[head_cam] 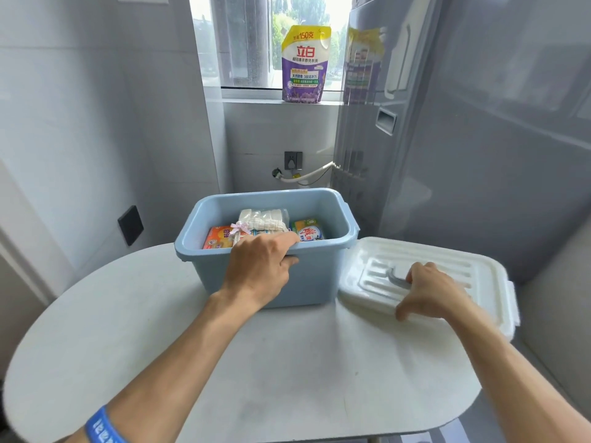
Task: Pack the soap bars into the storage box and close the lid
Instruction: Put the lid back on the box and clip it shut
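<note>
A light blue storage box (315,274) stands open on the white oval table (224,362). Inside it lie wrapped soap bars: an orange pack (217,238), a green and white pack (308,230) and a white bundle tied with a pink bow (260,220). My left hand (260,266) grips the box's front rim, fingers hooked over the edge. The white ribbed lid (447,266) rests flat on the table, to the right of the box. My right hand (430,290) is closed around the lid's grey handle (395,278).
A grey washing machine or cabinet (479,139) rises close behind the lid on the right. A purple and yellow detergent pouch (303,63) stands on the window sill. A white hose and a wall socket (292,161) sit behind the box. Tiled wall on the left.
</note>
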Available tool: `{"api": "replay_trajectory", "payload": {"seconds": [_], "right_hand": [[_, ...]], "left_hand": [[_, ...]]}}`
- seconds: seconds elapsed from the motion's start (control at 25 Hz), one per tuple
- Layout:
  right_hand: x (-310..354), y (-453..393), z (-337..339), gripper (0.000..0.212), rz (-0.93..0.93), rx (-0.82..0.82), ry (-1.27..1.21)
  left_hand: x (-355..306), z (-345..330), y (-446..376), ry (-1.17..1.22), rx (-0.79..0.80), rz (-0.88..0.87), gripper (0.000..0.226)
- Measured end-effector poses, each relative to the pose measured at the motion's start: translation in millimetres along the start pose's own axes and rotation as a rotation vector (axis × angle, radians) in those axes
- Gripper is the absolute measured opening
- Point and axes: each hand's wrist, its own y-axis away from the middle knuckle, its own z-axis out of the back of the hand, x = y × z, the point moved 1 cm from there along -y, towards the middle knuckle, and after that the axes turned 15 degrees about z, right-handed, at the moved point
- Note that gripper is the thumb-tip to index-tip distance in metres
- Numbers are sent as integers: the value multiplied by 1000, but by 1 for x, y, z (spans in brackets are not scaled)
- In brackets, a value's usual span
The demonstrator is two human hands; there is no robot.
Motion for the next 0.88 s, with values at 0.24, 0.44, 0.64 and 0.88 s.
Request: {"api": "replay_trajectory", "payload": {"seconds": [0.24, 0.44, 0.64, 0.88], "right_hand": [[-33, 18, 38, 74, -118, -257, -413], [24, 39, 80, 62, 158, -410, -689], [113, 29, 98, 61, 454, -352, -652], [185, -13, 66, 66, 633, -156, -329]], "left_hand": [[-4, -8, 8, -57, 32, -38, 17], [-2, -3, 12, -35, 59, -48, 19], [48, 67, -8, 588, 31, 196, 32], [122, 75, -2, 641, -70, 774, 12]]}}
